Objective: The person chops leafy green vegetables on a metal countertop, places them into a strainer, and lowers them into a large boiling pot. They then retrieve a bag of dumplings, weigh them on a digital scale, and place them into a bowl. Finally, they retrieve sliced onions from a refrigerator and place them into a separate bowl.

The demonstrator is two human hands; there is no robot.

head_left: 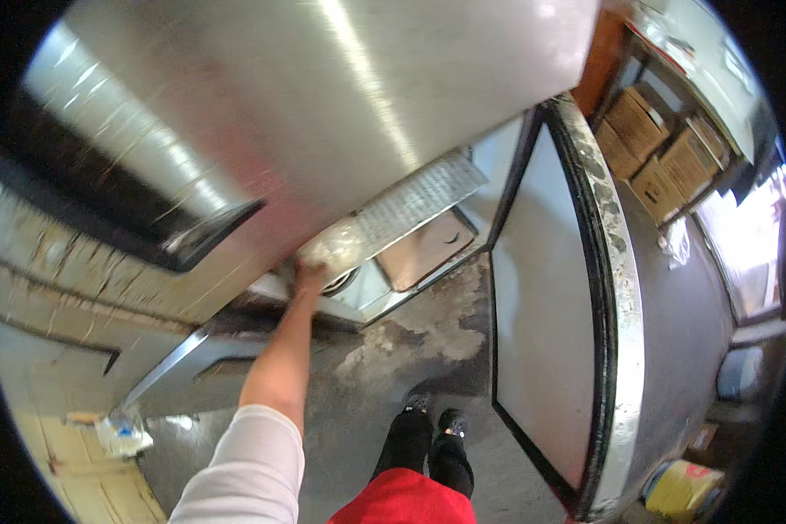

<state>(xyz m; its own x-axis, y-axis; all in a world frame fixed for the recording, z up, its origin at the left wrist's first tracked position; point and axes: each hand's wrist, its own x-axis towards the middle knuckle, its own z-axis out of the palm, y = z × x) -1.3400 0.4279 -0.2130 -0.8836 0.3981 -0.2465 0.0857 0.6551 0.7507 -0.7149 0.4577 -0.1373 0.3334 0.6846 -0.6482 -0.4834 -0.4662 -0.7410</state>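
My left hand (pixel 310 275) reaches into an under-counter refrigerator, at the near end of a wire shelf (pixel 412 203). It is beside a clear plastic bag with pale contents (pixel 337 245); the fingers are blurred, and I cannot tell whether they hold the bag. Below the shelf stand a brown rectangular tray or lid (pixel 426 249) and a round container (pixel 342 283), partly hidden. The refrigerator door (pixel 550 301) stands wide, its black gasket showing. My right hand is out of view.
A stainless steel counter (pixel 393 85) covers the refrigerator's top. Cardboard boxes (pixel 658 187) sit on a shelf at the upper right. A yellow container (pixel 681 488) is at the lower right. The floor (pixel 426 334) is worn and stained.
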